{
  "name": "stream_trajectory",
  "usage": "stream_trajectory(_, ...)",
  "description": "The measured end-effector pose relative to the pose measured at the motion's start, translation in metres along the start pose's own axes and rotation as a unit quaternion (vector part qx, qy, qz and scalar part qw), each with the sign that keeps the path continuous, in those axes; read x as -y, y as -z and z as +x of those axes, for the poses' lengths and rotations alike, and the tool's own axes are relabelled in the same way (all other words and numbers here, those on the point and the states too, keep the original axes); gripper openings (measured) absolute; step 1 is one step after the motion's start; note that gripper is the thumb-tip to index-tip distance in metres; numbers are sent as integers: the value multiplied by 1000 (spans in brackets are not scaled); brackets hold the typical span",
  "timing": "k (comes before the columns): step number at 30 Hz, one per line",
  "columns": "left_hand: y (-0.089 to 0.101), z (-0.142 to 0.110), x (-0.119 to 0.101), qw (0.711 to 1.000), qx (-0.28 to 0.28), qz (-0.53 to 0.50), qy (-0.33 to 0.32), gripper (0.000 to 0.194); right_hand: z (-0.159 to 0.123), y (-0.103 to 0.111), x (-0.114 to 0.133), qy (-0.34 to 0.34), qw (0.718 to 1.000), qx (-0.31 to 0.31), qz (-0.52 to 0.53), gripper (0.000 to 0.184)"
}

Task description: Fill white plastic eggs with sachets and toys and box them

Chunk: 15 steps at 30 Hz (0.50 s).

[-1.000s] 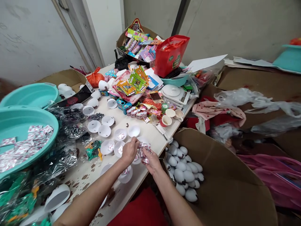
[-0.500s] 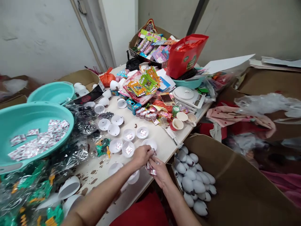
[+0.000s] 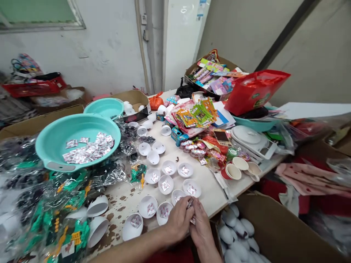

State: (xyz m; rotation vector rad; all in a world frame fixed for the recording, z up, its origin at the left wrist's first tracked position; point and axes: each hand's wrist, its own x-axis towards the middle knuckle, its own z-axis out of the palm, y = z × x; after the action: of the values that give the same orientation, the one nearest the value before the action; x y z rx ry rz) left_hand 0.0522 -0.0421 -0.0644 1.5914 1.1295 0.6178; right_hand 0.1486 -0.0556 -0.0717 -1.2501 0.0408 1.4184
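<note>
My left hand [image 3: 179,217] and my right hand [image 3: 201,223] meet at the table's front edge, both closed around small white-and-pink sachets [image 3: 193,220] that show only in slivers between the fingers. Half shells of white plastic eggs stand as cups just beyond and to the left. One cup [image 3: 178,195] lies right behind my left hand, partly covered by it. Another cup [image 3: 192,187] with a sachet inside stands just past my fingertips. Nearer the front left, a cup [image 3: 132,227] also holds a sachet. Several empty half shells [image 3: 153,157] sit farther back.
A turquoise basin [image 3: 78,128] on the left holds a pile of sachets. Plastic-wrapped green and orange parts [image 3: 74,197] cover the left front. A box of white eggs [image 3: 241,233] stands below on the right. Paper cups [image 3: 233,171] and a white scale [image 3: 248,140] are at the right edge.
The view has swung left, so the scene has shifted right. My hands have come back toward the front edge from the cup behind, which now shows a sachet. Both remain closed on sachets.
</note>
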Motion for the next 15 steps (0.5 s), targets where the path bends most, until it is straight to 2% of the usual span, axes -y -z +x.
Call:
stream_trajectory(2, -2, -13, 1, 999, -37, -10, -3, 46, -2, -11, -3, -10, 1000, -1, 6, 58)
stream_trajectory(5, 5, -25, 0, 997, -68, -4, -37, 53, -9, -30, 0, -58, 998, -2, 19, 60)
stream_trajectory(7, 16, -27, -1, 992, -103, 23, -76, 59, -17, -46, 6, -100, 993, 35, 45, 59)
stream_trajectory(9, 32, -24, 0, 978, -169, 73, -95, 52, -27, -64, 10, -140, 983, 97, 67, 60)
stream_trajectory(11, 55, -16, 3, 952, -259, 131, -100, 34, -39, -85, 9, -163, 970, 167, 75, 61)
stream_trajectory(13, 85, -9, 3, 911, -334, 205, -128, 24, -52, -108, 4, -162, 956, 232, 77, 61)
stream_trajectory(15, 115, -8, -2, 864, -361, 294, -190, 23, -63, -130, -2, -141, 945, 284, 77, 59)
